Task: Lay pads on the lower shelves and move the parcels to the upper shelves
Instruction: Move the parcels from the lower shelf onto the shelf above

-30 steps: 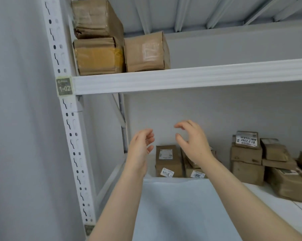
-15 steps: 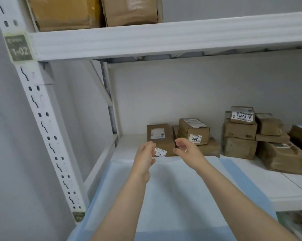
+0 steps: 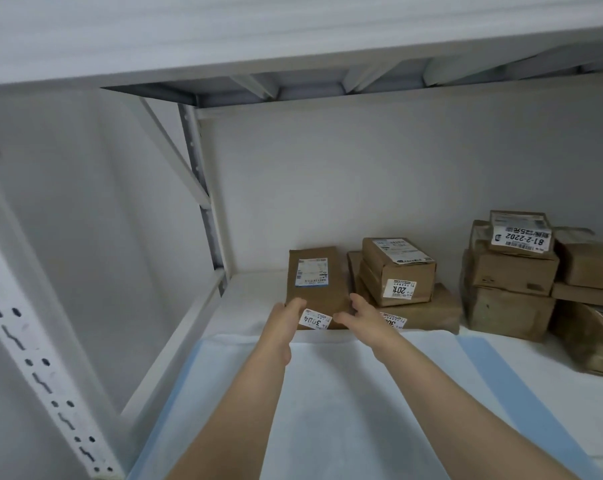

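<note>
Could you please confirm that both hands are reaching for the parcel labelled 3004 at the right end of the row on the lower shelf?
Not quite: the head view shows the parcel labelled 3004 at the left end of the row, not the right. The left hand and right hand do reach for it on the lower shelf.

Both forearms reach from lower edge to mid-frame; left hand point(image 3: 286, 318) and right hand point(image 3: 364, 317) side by side, fingers loosely extended.
</note>
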